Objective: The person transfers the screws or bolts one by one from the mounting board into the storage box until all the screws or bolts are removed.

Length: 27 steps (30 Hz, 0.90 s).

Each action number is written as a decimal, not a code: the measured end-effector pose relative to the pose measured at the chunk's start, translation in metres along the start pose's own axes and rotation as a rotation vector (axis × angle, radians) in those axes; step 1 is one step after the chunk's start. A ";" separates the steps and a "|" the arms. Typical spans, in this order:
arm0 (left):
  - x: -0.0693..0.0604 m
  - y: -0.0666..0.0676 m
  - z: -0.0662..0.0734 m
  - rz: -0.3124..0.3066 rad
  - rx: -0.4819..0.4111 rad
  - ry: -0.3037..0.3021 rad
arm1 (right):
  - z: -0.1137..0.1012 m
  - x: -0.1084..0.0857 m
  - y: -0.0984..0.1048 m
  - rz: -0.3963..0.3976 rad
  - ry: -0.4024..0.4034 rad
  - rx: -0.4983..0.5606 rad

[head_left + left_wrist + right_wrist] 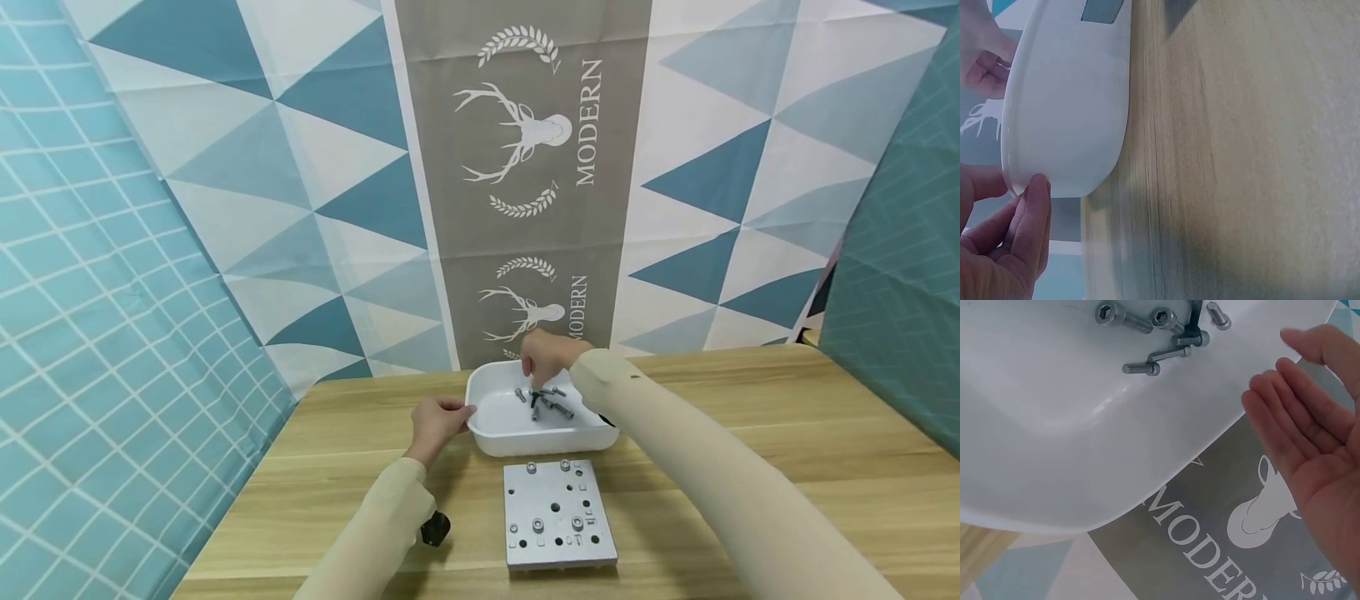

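Note:
My left hand [437,425] pinches the left rim of a white plastic tray [495,412]; in the left wrist view its thumb and fingers [1036,194] meet at the tray's corner. Over the back of the tray is my right hand [545,358]. In the right wrist view its thumb stands apart from the lightly bent fingers [1297,406], and nothing shows between them. Several socket head screws [1124,317] lie loose in the tray below that hand. Among them stands a dark, thin piece [1195,315], its kind unclear.
In front of the tray lies a silver metal plate [543,500] with holes and several screws set in it. A black object [435,528] sits beside the left forearm. A patterned curtain [525,208] hangs behind the wooden table [337,450].

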<state>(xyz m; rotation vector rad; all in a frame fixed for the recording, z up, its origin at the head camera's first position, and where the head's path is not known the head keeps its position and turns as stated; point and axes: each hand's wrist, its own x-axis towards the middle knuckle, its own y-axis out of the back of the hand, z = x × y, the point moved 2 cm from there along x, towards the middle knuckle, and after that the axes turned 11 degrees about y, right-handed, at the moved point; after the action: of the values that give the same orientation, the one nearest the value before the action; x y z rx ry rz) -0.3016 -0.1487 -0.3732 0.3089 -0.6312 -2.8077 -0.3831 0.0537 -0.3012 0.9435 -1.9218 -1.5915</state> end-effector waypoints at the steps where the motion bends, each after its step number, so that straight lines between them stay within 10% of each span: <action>1: 0.000 0.000 0.000 0.001 -0.002 -0.001 | 0.000 0.000 -0.001 -0.009 -0.007 0.004; 27: 0.001 0.000 -0.001 -0.002 -0.012 -0.008 | -0.004 -0.017 -0.012 -0.020 0.098 0.092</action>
<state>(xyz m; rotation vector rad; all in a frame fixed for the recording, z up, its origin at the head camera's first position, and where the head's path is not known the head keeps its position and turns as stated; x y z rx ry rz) -0.3021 -0.1489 -0.3739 0.2960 -0.6155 -2.8148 -0.3664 0.0633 -0.3103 1.0614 -1.9373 -1.4500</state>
